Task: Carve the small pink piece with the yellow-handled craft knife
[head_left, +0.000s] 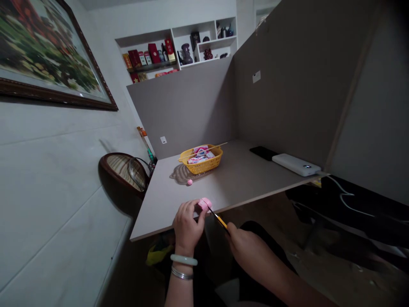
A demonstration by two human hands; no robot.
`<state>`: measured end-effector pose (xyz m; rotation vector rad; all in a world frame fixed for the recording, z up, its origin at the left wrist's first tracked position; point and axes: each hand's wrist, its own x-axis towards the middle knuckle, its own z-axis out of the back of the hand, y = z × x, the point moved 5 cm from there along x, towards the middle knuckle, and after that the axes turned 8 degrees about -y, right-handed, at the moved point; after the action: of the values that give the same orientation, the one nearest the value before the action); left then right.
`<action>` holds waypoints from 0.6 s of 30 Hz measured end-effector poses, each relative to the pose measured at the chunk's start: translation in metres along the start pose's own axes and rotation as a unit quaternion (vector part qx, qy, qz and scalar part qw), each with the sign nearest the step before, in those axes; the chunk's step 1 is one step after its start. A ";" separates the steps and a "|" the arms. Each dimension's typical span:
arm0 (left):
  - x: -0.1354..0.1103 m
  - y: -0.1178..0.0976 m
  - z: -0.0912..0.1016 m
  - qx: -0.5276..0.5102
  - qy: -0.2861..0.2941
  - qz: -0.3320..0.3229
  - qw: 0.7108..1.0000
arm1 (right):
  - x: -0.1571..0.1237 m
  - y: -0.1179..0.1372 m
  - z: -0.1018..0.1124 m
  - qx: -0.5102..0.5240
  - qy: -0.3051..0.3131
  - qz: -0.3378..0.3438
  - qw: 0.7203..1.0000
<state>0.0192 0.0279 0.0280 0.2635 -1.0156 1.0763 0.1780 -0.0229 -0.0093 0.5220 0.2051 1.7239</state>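
A grey desk (159,213) stands against the wall. The left hand (187,226) is curled closed, gripping a pink lump (205,204) above the desk's near edge. The right hand (244,251) is closed on a yellow-handled knife (220,222), blade touching the lump. Farther out lie a small pink piece (189,182), a yellow basket (200,164), a black phone (263,152) and a white power bank (295,164).
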 end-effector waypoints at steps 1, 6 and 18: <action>0.000 0.000 0.000 -0.003 0.002 0.001 1.000 | 0.004 0.003 0.001 -0.010 -0.005 0.008 1.000; 0.000 0.003 0.000 0.007 -0.010 0.014 1.000 | 0.022 0.015 -0.002 -0.034 -0.016 0.021 0.999; 0.003 0.000 0.003 0.002 -0.020 0.041 0.999 | 0.022 0.008 -0.003 -0.033 -0.001 0.017 0.999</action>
<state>0.0172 0.0275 0.0318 0.2486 -1.0673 1.1518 0.1666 -0.0031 -0.0034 0.4816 0.1382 1.7571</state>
